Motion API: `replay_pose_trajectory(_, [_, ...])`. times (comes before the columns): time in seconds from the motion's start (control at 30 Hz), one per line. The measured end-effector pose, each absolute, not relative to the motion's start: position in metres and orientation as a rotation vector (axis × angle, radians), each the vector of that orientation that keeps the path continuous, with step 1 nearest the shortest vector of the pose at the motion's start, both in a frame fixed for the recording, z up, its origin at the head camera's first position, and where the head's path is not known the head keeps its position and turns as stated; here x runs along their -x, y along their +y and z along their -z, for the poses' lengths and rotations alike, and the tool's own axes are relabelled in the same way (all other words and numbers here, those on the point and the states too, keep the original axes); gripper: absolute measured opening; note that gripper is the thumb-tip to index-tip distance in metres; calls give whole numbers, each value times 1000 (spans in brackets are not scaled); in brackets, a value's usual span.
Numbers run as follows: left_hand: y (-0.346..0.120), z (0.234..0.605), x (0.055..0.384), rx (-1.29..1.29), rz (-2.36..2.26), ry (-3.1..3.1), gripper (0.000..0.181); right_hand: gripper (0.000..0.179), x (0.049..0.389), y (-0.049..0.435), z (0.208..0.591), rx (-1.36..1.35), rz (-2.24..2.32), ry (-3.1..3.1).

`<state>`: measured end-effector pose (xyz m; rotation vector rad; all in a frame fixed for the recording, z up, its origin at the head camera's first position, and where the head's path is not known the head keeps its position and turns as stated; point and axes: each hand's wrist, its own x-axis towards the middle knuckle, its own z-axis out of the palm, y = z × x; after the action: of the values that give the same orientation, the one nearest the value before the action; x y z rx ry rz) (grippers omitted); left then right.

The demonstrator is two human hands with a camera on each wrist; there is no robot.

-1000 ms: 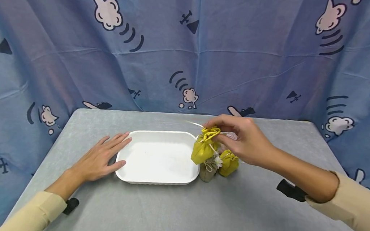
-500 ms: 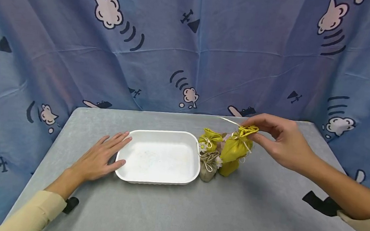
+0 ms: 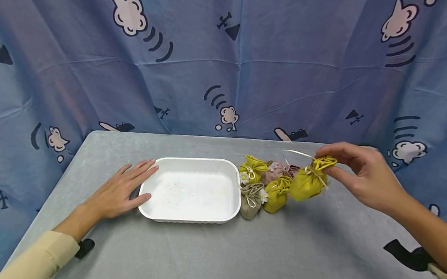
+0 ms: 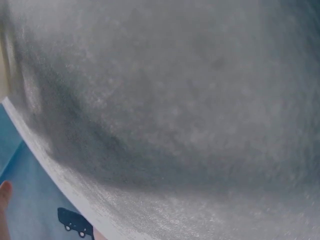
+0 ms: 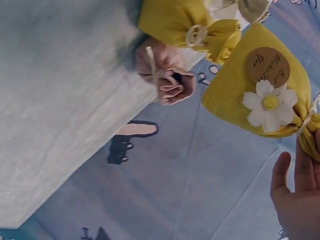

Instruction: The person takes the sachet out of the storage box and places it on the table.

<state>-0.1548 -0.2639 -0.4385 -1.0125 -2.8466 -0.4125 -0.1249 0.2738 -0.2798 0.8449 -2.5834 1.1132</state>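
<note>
My right hand [image 3: 366,177] pinches the gathered neck of a yellow drawstring pouch [image 3: 306,184], held up at the right end of a group of pouches. In the right wrist view this pouch [image 5: 250,80] shows a white fabric flower and a round brown tag. Beside it sit another yellow pouch [image 3: 276,195], a grey-brown pouch [image 3: 250,205], a yellow pouch [image 3: 253,170] farther back and pink pouches [image 3: 274,173], partly hidden. My left hand [image 3: 121,190] lies with straight fingers on the left rim of a white tray [image 3: 192,189].
The grey table [image 3: 206,260] carries everything, its far edge meeting a blue patterned curtain [image 3: 197,67]. The grey-brown pouch stands close against the tray's right side. The left wrist view shows mostly tabletop [image 4: 175,100].
My right hand has carried the yellow pouch rightward, from beside the tray's right rim to the right end of the group, uncovering the other pouches. My left hand has stayed on the tray.
</note>
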Motion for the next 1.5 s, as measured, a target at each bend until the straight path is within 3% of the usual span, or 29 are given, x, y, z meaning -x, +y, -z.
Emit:
replay_pose_trajectory(0.47, [-263, 438, 154, 1018, 421, -2834, 74, 46, 137, 301, 324, -694, -1195, -2728])
replay_pose_trajectory(0.9, [-263, 437, 155, 1005, 415, -2849, 73, 40, 148, 301, 360, -778, -1204, -2826])
replay_pose_trajectory(1.3, [-263, 432, 156, 1037, 387, -2853, 74, 52, 148, 297, 345, -739, -1016, -2912])
replay_pose_trajectory(1.5, [-261, 421, 159, 1028, 435, -2842, 66, 54, 155, 302, 326, -535, -755, -2963])
